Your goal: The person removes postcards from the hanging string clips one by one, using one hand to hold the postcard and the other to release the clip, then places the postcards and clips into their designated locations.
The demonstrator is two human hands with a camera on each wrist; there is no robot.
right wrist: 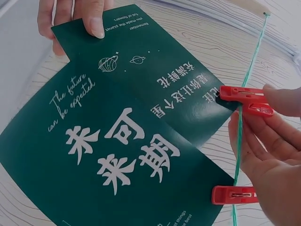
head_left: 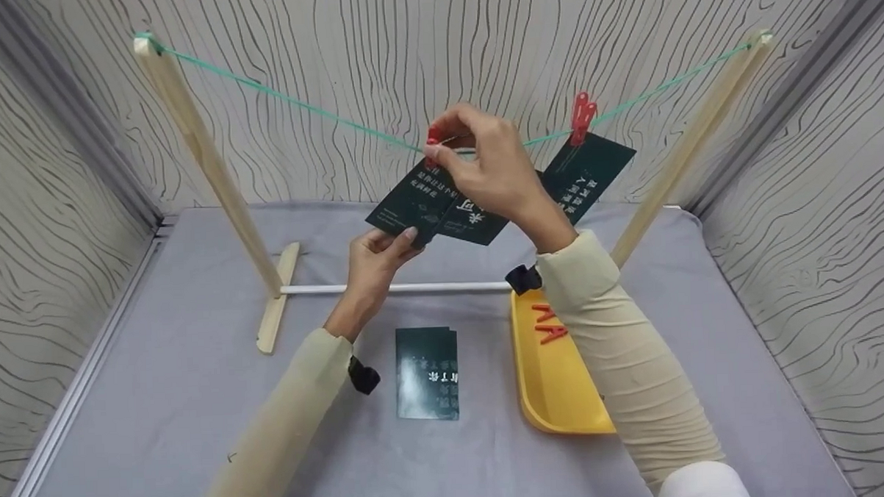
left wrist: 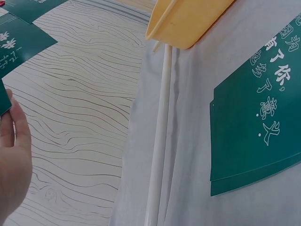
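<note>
A dark green card point(head_left: 403, 202) with white lettering is pinched near its lower edge by my left hand point(head_left: 373, 273). My right hand point(head_left: 494, 166) pinches a red clothespin point(right wrist: 242, 94) at that card's upper corner, beside the green string point(head_left: 290, 99). Partly overlapping it, a second green card point(right wrist: 122, 155) hangs from another red clothespin point(right wrist: 233, 194) on the string. Farther right, a third card point(head_left: 599, 166) hangs tilted from its own red clothespin point(head_left: 583, 118). In the left wrist view, only part of the left hand shows at the left edge.
Two wooden posts point(head_left: 207, 161) hold up the string, joined low down by a white rod point(head_left: 333, 288). A small stack of green cards point(head_left: 426, 374) lies on the grey cloth. The yellow tray point(head_left: 532, 407), partly behind the right forearm, contains red clothespins point(head_left: 551, 333).
</note>
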